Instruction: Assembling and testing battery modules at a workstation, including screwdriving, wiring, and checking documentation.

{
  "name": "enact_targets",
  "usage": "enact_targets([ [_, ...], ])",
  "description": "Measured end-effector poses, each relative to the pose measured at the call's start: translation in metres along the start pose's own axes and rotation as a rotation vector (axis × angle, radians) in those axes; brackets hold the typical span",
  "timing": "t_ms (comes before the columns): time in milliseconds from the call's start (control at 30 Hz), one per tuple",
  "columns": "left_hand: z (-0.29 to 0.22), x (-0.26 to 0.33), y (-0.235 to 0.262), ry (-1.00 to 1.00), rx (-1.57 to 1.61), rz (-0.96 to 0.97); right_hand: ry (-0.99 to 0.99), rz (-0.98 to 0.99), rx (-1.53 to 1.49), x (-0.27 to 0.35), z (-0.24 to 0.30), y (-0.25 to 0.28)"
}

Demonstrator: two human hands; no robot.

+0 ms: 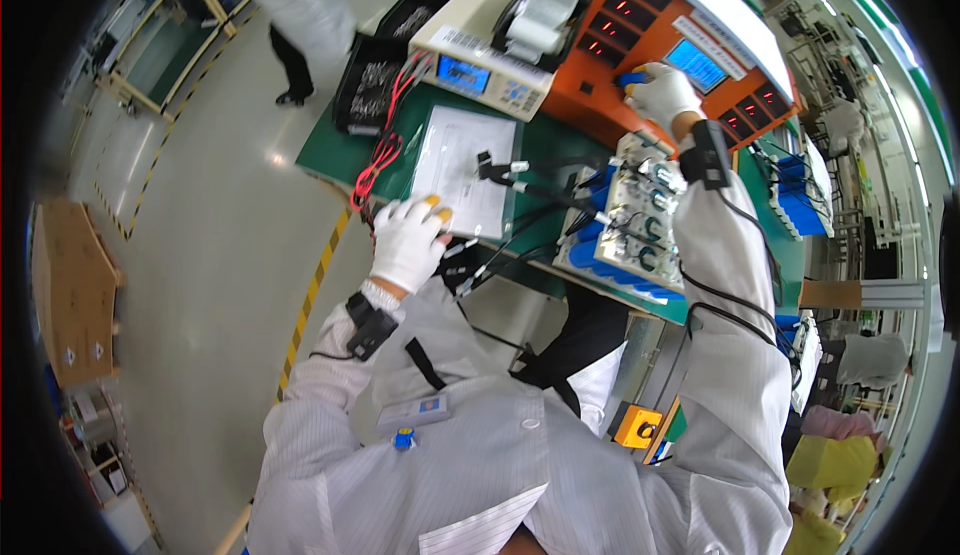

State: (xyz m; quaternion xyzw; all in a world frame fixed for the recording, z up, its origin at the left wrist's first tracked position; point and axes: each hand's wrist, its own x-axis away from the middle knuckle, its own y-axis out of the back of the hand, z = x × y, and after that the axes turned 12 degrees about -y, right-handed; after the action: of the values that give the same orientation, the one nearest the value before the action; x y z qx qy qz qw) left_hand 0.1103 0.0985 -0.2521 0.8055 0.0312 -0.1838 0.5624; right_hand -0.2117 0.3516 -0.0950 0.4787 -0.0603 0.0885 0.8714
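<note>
My left hand [408,242], in a white glove with yellow fingertips, is at the near left edge of the green table. Its fingers are curled, and whatever they hold is hidden. Red test leads [377,163] run down towards this hand from a beige bench meter [480,55]. My right hand [662,93], gloved in white, reaches to the front panel of an orange tester [585,90] beside its lit screen [697,65]. A small blue piece [630,79] shows at its fingertips. Below my right forearm, a blue-and-white block of cells [630,210] has black cables attached.
A sheet in a clear sleeve [465,165] lies on the green table [330,145], with a black cable connector [490,167] over it. Black trays [365,85] stand at the far left. Another person [295,5] stands beyond. Further blue-and-white blocks [800,195] are at the right.
</note>
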Motion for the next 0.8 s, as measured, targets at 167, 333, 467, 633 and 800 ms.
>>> enact_targets([
  [167, -0.006, -0.009, -0.006, -0.041, -0.028, 0.023, 0.055, -0.333, 0.015, -0.038, -0.041, 0.016],
  [333, -0.003, -0.003, -0.005, -0.04, -0.065, 0.019, 0.042, -0.295, 0.404, -0.011, -0.057, 0.067],
  [467, -0.009, -0.01, -0.002, -0.037, -0.094, 0.053, -0.084, -0.103, 0.613, -0.025, -0.126, 0.1],
  [633, -0.016, -0.021, 0.004, -0.024, -0.102, 0.169, -0.137, 0.02, 0.72, -0.032, -0.166, 0.082],
  [800, -0.02, -0.034, 0.014, 0.037, -0.074, 0.159, -0.073, -0.048, 0.806, -0.029, -0.167, 0.096],
])
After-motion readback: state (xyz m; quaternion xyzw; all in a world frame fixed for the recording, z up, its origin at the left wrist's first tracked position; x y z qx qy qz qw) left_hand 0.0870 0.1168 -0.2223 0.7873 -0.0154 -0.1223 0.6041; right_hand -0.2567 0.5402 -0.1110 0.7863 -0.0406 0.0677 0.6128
